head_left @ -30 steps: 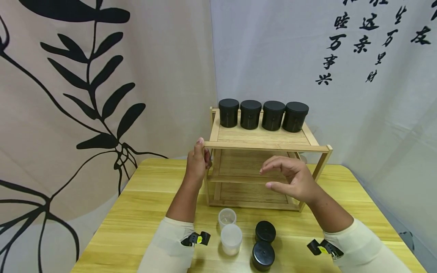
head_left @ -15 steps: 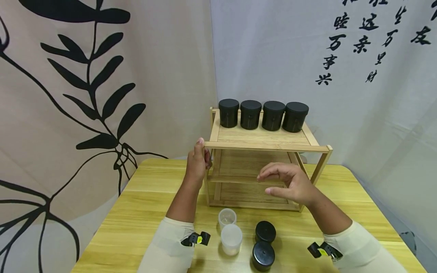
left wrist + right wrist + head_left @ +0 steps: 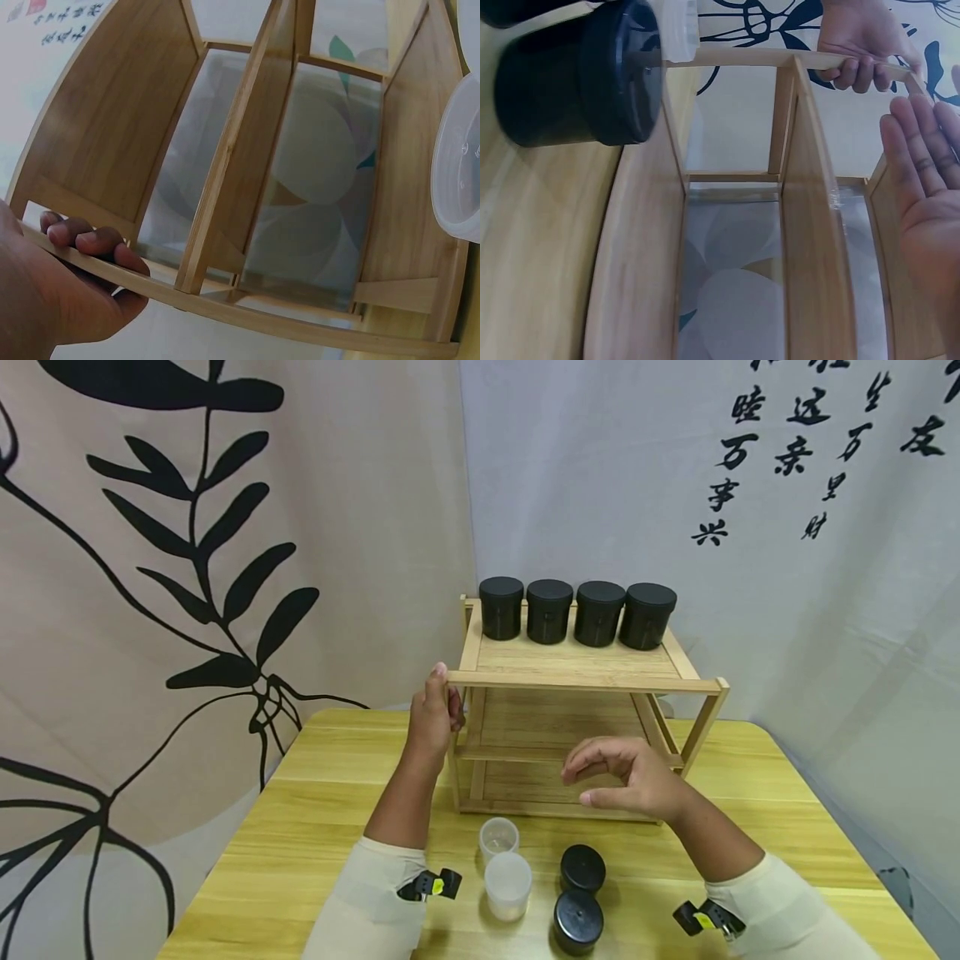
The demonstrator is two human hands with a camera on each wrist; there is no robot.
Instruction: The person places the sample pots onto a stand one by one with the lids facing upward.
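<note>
My left hand (image 3: 432,714) grips the front left post of a three-tier wooden shelf (image 3: 577,672); in the left wrist view its fingers (image 3: 101,241) curl round that post. My right hand (image 3: 626,774) hovers in front of the lower tiers with fingers loosely bent and thumb apart, holding nothing. Several black lidded jars (image 3: 551,612) stand in a row on the top tier. On the table in front of the shelf are two translucent cups (image 3: 507,887), one behind the other. Beside them, nearest below my right hand, stand two black jars (image 3: 578,922).
The yellow wood-grain table (image 3: 300,860) carries the shelf near its back edge. Behind hangs a pale curtain (image 3: 375,527) with black leaf prints on the left and black characters on the right. No jars show on the middle and bottom tiers.
My right hand has come down, from in front of the middle tier towards the bottom tier. The left hand keeps its grip on the post, and the shelf, jars and cups stay put.
</note>
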